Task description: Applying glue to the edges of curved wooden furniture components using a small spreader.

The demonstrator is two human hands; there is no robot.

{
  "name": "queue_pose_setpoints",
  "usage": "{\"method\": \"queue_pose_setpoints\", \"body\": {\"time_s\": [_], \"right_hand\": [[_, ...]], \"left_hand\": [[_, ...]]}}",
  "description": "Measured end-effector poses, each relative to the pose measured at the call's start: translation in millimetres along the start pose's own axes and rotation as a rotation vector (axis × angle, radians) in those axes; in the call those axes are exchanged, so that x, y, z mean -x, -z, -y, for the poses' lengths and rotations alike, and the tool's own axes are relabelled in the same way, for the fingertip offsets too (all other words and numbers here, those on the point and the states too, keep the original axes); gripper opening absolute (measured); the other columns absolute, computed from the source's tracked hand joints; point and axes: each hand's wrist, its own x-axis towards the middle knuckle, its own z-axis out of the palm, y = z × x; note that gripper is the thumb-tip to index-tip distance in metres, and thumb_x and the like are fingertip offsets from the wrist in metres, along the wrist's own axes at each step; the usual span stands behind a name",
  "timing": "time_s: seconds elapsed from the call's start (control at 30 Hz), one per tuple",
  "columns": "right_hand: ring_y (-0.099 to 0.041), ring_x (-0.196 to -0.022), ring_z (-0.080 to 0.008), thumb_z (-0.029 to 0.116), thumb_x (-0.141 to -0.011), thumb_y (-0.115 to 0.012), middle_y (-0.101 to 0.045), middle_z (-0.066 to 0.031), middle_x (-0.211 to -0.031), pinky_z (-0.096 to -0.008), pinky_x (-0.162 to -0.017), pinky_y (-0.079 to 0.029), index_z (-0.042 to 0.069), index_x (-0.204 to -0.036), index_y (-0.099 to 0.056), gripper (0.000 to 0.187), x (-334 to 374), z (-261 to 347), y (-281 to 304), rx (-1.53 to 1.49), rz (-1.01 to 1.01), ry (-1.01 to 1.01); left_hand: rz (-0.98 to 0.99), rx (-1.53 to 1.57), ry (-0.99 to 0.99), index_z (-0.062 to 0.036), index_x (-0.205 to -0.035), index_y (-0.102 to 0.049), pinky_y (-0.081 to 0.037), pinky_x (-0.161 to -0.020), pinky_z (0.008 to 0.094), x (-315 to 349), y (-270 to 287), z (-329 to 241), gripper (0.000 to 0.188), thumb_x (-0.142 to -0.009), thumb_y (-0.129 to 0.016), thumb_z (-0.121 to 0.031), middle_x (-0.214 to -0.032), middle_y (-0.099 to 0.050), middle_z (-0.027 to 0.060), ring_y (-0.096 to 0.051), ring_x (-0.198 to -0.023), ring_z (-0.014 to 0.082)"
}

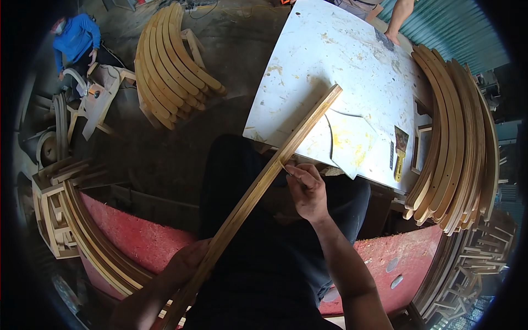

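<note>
A long, straight wooden strip slants across my lap, its far end above the white tabletop. My left hand is closed around its near part, the fingers partly hidden by the wood. Against the strip's right edge, near its middle, my right hand is pinched; what its fingertips hold is too small to name. Just beyond that hand, a thin pale sheet smeared with yellow lies at the table's near edge. To its right rests a putty knife with a yellow handle.
Curved wooden slats are stacked at right and at far left. More curved strips lie by a red board at lower left. One person in blue works at far left; another person's arm touches the table's far edge.
</note>
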Motion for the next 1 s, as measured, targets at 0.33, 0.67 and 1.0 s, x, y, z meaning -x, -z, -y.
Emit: {"method": "queue_pose_setpoints", "body": {"time_s": [0.33,0.67,1.0], "right_hand": [[-0.061,-0.092,-0.0286,-0.007,-0.08,-0.071,-0.06,-0.0101,-0.102,-0.039,-0.08,-0.055,0.006,-0.118,-0.074,0.04,-10,20,-2,0.689,0.063,0.318],[-0.065,-0.085,-0.0258,-0.007,-0.084,-0.071,-0.062,-0.0099,-0.099,-0.0354,-0.073,-0.056,0.005,-0.116,-0.075,0.034,1,29,26,0.614,0.18,0.307],[-0.062,-0.062,-0.0089,0.014,-0.098,-0.072,-0.07,-0.0044,-0.074,-0.0258,-0.058,-0.05,-0.002,-0.108,-0.077,0.019,-13,16,4,-0.258,0.185,-0.567]], "left_hand": [[-0.003,-0.026,0.002,-0.0161,-0.15,-0.055,-0.052,-0.058,0.0273,1,-2,-3,0.055,-0.109,-0.049,-0.051,-0.083,-0.062,-0.0011,-0.059,-0.068,0.0094],[0.001,0.048,-0.01,-0.0161,-0.149,-0.057,-0.052,-0.059,0.0259,1,1,0,0.051,-0.109,-0.052,-0.048,-0.083,-0.063,-0.0022,-0.059,-0.067,0.0076],[-0.049,0.02,-0.026,-0.0121,-0.142,-0.058,-0.049,-0.056,0.0266,-9,3,17,0.056,-0.107,-0.045,-0.054,-0.078,-0.058,-0.0013,-0.056,-0.063,0.0095]]}}
